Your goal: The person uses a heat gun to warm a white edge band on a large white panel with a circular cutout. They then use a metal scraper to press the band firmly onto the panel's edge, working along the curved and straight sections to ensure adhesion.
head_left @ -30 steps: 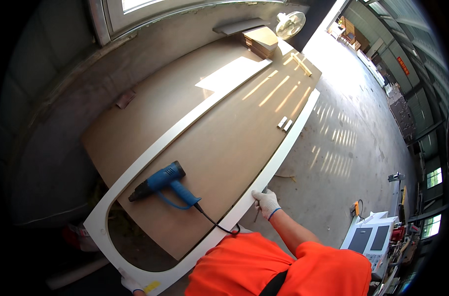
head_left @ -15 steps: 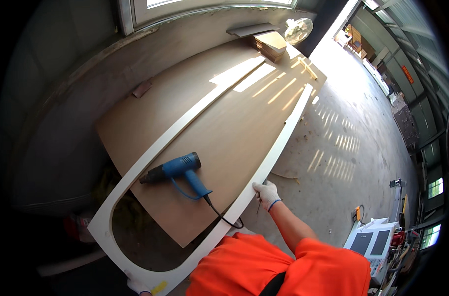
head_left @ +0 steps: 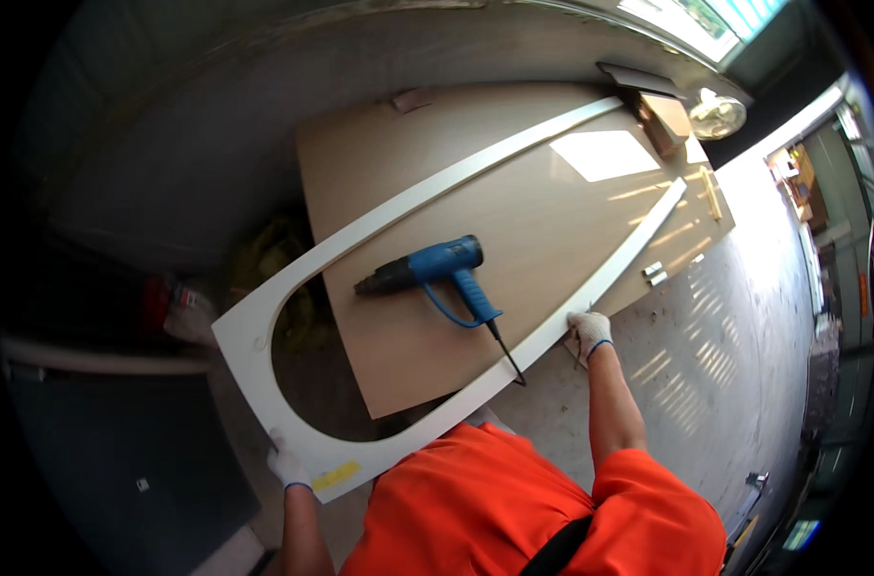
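A workshop: heat gun (head_left: pixel 442 261) on brown board (head_left: pixel 408 370) (concrete floor (head_left: pixel 706 403) alongside).

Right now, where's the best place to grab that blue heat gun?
Probably by its blue handle, coming from the near right: the heat gun lies on its side, the handle slants that way, and the dark nozzle points left, away from that grip.

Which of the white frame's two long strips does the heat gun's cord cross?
The right-hand strip, gripped by the right hand: the black cord from the blue heat gun passes over it. The left-hand strip has no cord across it.
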A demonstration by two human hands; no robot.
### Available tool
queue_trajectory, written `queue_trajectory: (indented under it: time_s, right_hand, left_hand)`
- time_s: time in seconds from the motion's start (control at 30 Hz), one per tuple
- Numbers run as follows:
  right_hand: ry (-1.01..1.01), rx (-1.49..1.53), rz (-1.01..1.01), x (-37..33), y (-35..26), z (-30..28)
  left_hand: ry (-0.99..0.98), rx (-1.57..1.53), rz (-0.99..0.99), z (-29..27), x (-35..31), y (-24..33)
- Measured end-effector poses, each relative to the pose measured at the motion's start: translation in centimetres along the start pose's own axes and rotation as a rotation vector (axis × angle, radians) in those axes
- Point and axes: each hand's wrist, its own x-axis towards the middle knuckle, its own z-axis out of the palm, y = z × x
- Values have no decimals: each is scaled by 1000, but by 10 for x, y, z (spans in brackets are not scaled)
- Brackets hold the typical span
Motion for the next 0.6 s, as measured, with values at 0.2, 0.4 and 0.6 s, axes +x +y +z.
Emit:
queue_trajectory:
  time_s: [0.2,0.4,0.6]
  right_hand:
    - [56,-529,-437,6,-52,24]
    - [4,-871,-615,22,-81,111]
    - [71,-884,-737,12,-79,148]
  left_hand:
    - [97,168,51,44,-26,-9]
    - [105,149,20,65,-50,-6]
    - [177,212,122,69,-30,-9]
